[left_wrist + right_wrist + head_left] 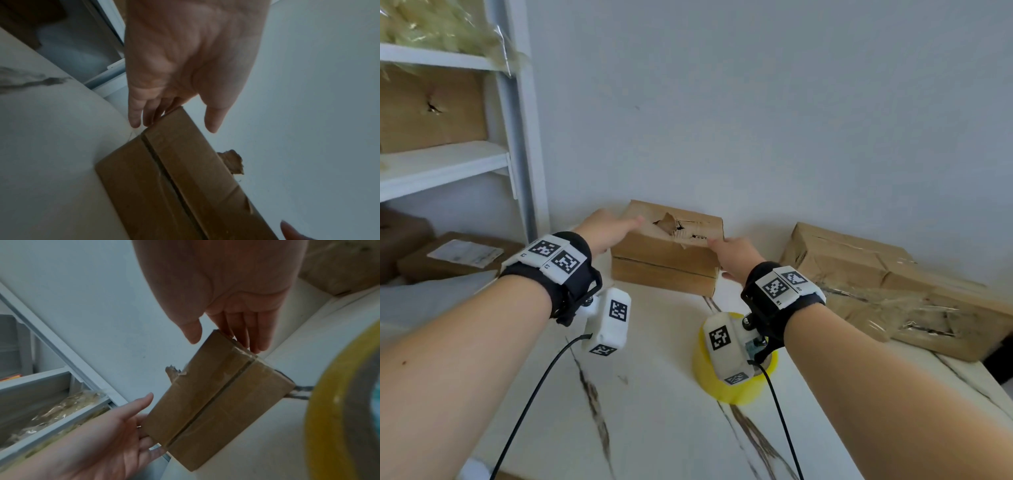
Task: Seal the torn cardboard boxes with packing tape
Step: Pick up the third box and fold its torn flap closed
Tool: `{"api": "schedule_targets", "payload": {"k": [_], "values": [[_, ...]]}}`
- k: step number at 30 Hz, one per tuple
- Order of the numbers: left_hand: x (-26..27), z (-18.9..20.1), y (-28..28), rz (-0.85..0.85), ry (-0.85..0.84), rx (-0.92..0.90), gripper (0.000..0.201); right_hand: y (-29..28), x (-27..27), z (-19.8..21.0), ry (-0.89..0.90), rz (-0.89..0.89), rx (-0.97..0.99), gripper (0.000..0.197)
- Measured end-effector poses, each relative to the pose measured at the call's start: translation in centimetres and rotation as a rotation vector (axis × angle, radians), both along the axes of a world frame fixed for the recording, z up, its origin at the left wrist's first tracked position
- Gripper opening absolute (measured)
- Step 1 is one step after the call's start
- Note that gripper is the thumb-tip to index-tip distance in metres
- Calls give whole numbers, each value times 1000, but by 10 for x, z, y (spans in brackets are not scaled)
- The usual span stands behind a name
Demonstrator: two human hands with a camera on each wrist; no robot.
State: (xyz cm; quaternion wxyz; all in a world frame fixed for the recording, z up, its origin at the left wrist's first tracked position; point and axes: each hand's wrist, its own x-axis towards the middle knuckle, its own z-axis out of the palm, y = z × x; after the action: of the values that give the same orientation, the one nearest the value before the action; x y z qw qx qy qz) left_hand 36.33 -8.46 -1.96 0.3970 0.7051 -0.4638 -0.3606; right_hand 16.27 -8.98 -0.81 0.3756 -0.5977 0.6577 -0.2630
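— What was nearest to you on the table (pixel 654 411)?

— The tape roll (pixel 736 387), yellow, flat on the marble top, partly under the right wrist camera. It lay nearer than the box, and no hand touched it.

— And the hands?

— Both were out at the torn box (pixel 667 260), one at each end. The left hand (pixel 604 233) was at its left end, fingers (pixel 134 116) straight and close together down that end, thumb (pixel 213 120) spread apart above the top edge. The right hand (pixel 732 255) mirrored it at the right end: fingers (pixel 255 337) straight along the end face, thumb (pixel 192 332) held off over the top. Both hands were spread, not clenched. From where I stood I couldn't tell whether the fingers actually touched the cardboard or just flanked it.

— Where did the box sit?

— On the table, close to the wall (pixel 756 102), its long side toward me. A seam ran along that side, and the top was ripped, with a ragged flap (pixel 667 221) sticking up.

— Anything else around?

— To the right, against the wall, a bigger taped box (pixel 887 284), crumpled and shiny with film. Left of the table stood a white shelf (pixel 445 164) with a holed carton (pixel 431 109) on it and bagged pale stuff above. Lower down lay a labelled box (pixel 458 257).
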Motion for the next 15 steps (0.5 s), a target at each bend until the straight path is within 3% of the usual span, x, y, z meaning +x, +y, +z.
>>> {"api": "schedule_targets", "payload": {"k": [3,6,10,13,15], "values": [[5,-12,-8,-7,51,8,90,-6,0,-4,-35,-27,-4,38],[0,-5,-1,6,97,-47,46,-8,-2,-5,-131,-34,26,17],[-8,20,13,34,76,-209,5,0,-8,2,-188,-34,-12,18],[-16,40,29,56,95,-335,4,11,-17,15,-288,-62,-81,33],[-22,51,41,74,97,-393,13,23,-27,28,-308,-75,-141,39]]}}
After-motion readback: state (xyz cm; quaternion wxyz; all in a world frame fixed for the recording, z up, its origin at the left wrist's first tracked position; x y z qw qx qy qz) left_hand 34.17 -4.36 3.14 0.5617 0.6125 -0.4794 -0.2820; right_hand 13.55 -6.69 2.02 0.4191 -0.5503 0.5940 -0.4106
